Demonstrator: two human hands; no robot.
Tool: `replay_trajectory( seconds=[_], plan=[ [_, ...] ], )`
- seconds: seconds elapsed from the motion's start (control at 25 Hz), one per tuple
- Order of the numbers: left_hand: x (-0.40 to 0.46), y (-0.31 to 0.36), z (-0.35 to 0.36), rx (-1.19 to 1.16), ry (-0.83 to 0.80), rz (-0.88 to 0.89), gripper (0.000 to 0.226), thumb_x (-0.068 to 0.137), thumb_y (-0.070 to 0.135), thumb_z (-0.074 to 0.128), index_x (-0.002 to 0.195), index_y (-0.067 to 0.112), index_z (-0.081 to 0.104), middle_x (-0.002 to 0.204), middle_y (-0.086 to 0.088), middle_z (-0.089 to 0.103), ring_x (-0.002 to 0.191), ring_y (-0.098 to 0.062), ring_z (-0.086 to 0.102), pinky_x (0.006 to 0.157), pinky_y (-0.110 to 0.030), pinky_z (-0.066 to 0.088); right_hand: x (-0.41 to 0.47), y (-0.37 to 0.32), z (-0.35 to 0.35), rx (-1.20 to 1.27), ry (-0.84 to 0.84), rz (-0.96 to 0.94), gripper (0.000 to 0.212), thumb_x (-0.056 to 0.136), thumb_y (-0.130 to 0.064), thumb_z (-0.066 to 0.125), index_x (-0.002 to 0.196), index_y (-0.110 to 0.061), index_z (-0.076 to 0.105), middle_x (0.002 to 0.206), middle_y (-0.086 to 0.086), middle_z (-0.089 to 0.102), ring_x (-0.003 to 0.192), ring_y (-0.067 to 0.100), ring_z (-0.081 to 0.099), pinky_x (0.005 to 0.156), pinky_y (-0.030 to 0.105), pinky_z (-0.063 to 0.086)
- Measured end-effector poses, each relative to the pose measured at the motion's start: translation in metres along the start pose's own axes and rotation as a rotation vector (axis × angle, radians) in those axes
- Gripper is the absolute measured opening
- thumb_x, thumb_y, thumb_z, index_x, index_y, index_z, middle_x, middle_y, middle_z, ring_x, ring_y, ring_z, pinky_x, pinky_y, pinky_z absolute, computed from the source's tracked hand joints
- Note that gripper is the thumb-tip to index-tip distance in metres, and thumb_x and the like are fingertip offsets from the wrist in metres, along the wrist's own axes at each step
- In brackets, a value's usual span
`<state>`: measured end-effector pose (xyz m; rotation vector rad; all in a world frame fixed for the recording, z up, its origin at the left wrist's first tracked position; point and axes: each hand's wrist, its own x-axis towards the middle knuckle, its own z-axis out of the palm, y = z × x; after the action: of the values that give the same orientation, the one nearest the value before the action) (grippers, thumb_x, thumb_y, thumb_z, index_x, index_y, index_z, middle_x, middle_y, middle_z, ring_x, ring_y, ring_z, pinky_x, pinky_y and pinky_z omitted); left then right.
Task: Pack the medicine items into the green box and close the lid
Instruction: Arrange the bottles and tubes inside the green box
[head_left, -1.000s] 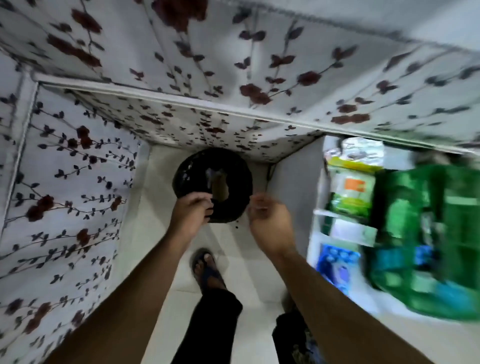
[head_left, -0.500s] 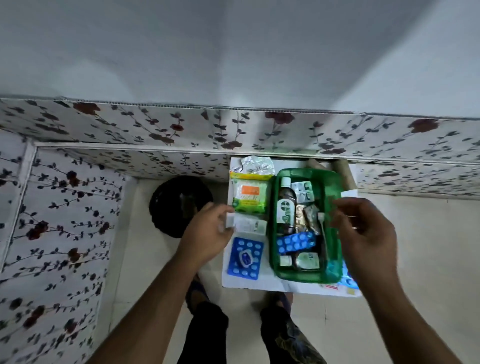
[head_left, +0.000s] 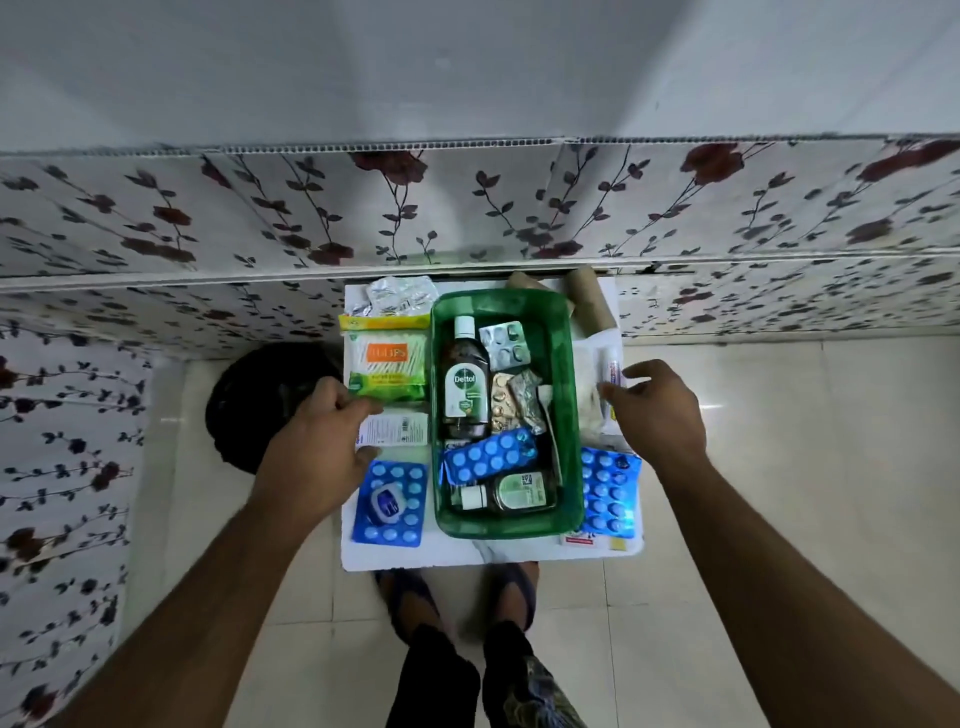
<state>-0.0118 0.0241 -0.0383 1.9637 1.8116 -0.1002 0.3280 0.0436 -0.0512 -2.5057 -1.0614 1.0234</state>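
An open green box (head_left: 569, 415) stands on a small white table (head_left: 467, 558). It holds a Dettol bottle (head_left: 464, 384), a blue blister sheet (head_left: 488, 457), silver blister packs and a small bottle lying flat (head_left: 511, 493). My left hand (head_left: 317, 457) is left of the box, fingers and thumb around the end of a white carton (head_left: 397, 431), just below a green cotton-bud pack (head_left: 387, 366). My right hand (head_left: 660, 410) hovers right of the box, fingers spread by a white tube (head_left: 610, 369). No lid shows.
A blue blister sheet (head_left: 410, 525) with a small jar (head_left: 387, 501) on it lies front left, another blue sheet (head_left: 608, 499) front right. Silver blister packs (head_left: 400, 296) and cardboard rolls (head_left: 587, 306) sit at the back. A black round object (head_left: 260, 400) is on the floor at left. Floral panels surround.
The view swung from the black round object to the table. Both hands left that object and came to either side of the green box, then lowered slightly.
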Motion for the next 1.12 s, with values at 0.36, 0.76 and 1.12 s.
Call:
replay_trajectory(
  seconds=[0.36, 0.76, 1.12],
  plan=[
    [-0.038, 0.086, -0.085, -0.298, 0.280, -0.135, 0.028, 0.071, 0.033, 0.077, 0.086, 0.022, 0.056, 0.080, 0.010, 0.063, 0.066, -0.011, 0.062, 0.051, -0.027, 0.046, 0.003, 0.004, -0.007, 0.062, -0.074, 0.071, 0.027, 0.077, -0.031, 0.075, 0.097, -0.015, 0.069, 0.077, -0.003, 0.065, 0.078, 0.022, 0.064, 0.066, 0.028, 0.043],
    [0.065, 0.171, 0.007, -0.375, 0.043, -0.170, 0.042, 0.078, 0.048, 0.065, 0.102, 0.014, 0.066, 0.095, -0.001, 0.075, 0.078, -0.021, 0.070, 0.058, -0.027, 0.054, -0.017, 0.004, -0.034, 0.335, 0.035, 0.035, 0.028, 0.082, -0.026, 0.075, 0.106, -0.017, 0.064, 0.090, 0.000, 0.072, 0.070, 0.013, 0.070, 0.071, 0.037, 0.058],
    [0.046, 0.152, -0.036, -0.564, -0.104, -0.048, 0.028, 0.095, 0.021, 0.052, 0.121, 0.019, 0.063, 0.103, 0.004, 0.071, 0.045, -0.001, 0.056, 0.046, -0.024, 0.047, -0.056, -0.050, -0.046, 0.365, 0.038, -0.108, 0.019, 0.083, -0.024, 0.074, 0.101, -0.023, 0.068, 0.085, -0.005, 0.075, 0.070, 0.008, 0.071, 0.070, 0.033, 0.059]
  ],
)
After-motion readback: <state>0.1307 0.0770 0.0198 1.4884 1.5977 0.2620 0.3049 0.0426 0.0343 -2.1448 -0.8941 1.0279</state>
